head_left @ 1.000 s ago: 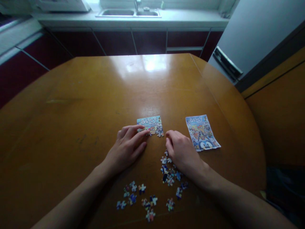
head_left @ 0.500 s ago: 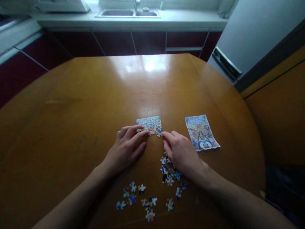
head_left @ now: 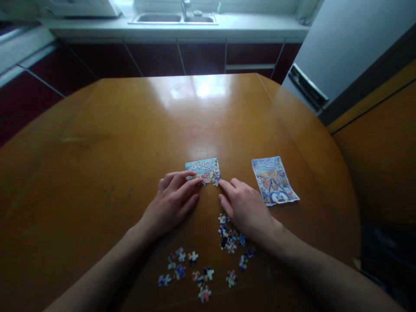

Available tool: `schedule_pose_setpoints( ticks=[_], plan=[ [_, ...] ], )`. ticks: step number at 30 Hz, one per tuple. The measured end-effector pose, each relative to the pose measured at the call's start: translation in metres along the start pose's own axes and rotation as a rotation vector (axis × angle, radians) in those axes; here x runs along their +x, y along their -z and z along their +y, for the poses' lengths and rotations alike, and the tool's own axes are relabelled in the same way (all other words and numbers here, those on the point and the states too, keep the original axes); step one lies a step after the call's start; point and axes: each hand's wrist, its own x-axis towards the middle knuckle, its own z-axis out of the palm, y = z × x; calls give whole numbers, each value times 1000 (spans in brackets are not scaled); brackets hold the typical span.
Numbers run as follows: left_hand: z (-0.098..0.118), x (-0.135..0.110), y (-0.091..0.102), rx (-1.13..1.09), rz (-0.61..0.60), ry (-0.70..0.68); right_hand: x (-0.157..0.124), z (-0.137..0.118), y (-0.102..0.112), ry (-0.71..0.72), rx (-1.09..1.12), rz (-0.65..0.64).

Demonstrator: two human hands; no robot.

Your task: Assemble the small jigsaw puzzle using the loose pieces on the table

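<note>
A partly joined jigsaw block [head_left: 203, 169] lies on the round wooden table [head_left: 130, 130]. My left hand [head_left: 172, 201] rests flat beside it, fingers stretched out with the tips on the block's lower left edge. My right hand [head_left: 243, 206] lies on the table with its index finger reaching to the block's lower right corner, fingers extended; I cannot make out a piece under the fingertip. Several loose puzzle pieces [head_left: 195, 271] are scattered near my forearms, and more loose pieces [head_left: 231, 242] sit just under my right wrist.
A printed reference picture [head_left: 273, 180] of the puzzle lies to the right of my hands. Beyond the table stand dark red cabinets [head_left: 195, 56] with a counter and sink [head_left: 172, 18]. A grey appliance [head_left: 341, 47] stands at the right.
My right hand has slid left and slightly forward, so its index fingertip now reaches the block's lower right corner. The left hand has stayed in place.
</note>
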Motion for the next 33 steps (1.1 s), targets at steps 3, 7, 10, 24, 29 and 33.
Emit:
schedule_pose_setpoints(
  ticks=[3,7,10,24,29,33],
  plan=[
    [0,0,0,-2,-1,-1,1,0,0,-9,-2,-5],
    [0,0,0,-1,-1,-2,0,0,0,-7,1,5],
    [-1,0,0,-7,1,-3,0,0,-1,-8,4,13],
    [-2,5,5,-122,259,243,1,2,-5,-56,59,38],
    [-4,4,3,-90,239,294,1,2,-6,-64,60,36],
    [-4,4,2,-90,221,284,2,4,-8,-65,63,29]
  ],
)
